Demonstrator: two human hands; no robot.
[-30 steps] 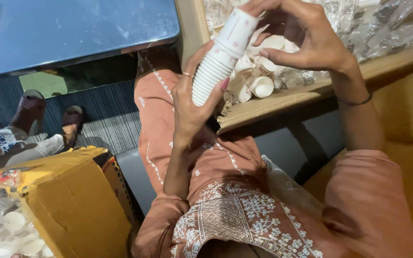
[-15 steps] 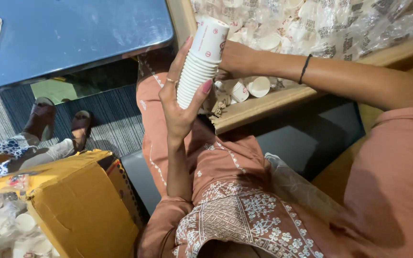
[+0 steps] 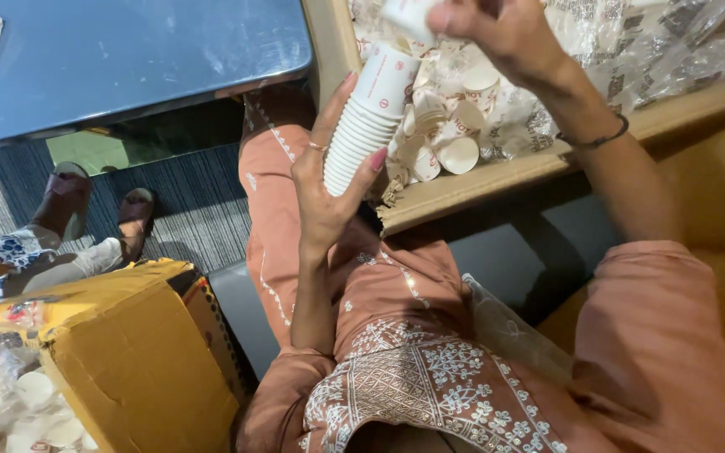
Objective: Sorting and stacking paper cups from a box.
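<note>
We see the left hand [image 3: 329, 197] with its fingers [image 3: 377, 159] curled around a stack of white paper cups [image 3: 367, 117], gripping it low and holding it up over the lap. The stack's long axis tilts up and to the right, its open top pointing towards the right hand [image 3: 497, 29]. That hand is at the top edge of the view, its fingers closed on a single white paper cup [image 3: 409, 15], which sits just above and slightly right of the stack's top, close but apart. We judge the right hand the nearer one to the stack's open end.

Behind both hands lies an open cardboard box [image 3: 497, 172] holding loose paper cups [image 3: 461, 151] among crumpled clear plastic wrap [image 3: 631, 42]. At lower left, a second yellow cardboard box [image 3: 127, 352] also holds white cups. A blue tabletop [image 3: 127, 59] is at upper left.
</note>
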